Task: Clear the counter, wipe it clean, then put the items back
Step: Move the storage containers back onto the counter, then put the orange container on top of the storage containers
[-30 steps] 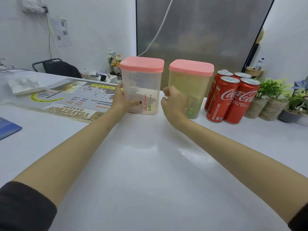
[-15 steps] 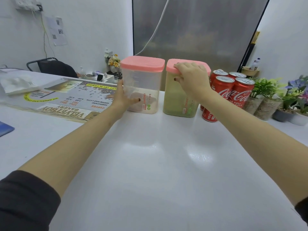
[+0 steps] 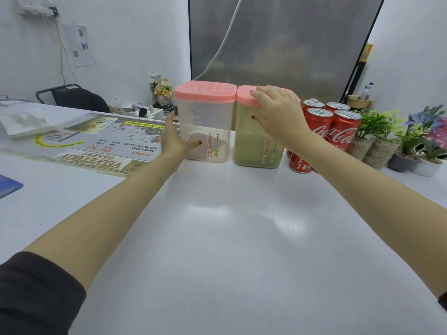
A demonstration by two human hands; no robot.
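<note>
Two clear containers with pink lids stand side by side at the back of the white counter (image 3: pixel 229 238). The left container (image 3: pixel 205 122) holds a little pale powder, and my left hand (image 3: pixel 174 143) grips its lower left side with the thumb on the front. The right container (image 3: pixel 251 146) is full of green powder. My right hand (image 3: pixel 275 117) lies over its lid's front edge, fingers on top and thumb down the front face, holding it. Both containers are upright and almost touching.
Several red cola cans (image 3: pixel 338 131) stand right of the green container, close to my right wrist. Small potted plants (image 3: pixel 377 141) line the far right. A bakery menu poster (image 3: pixel 104 146) lies to the left, and a blue item (image 3: pixel 7 187) sits at the left edge.
My right hand left the green container's side and went up onto its lid. Both containers now stand a little farther back, closer together, beside the cans. The left hand kept its grip.
</note>
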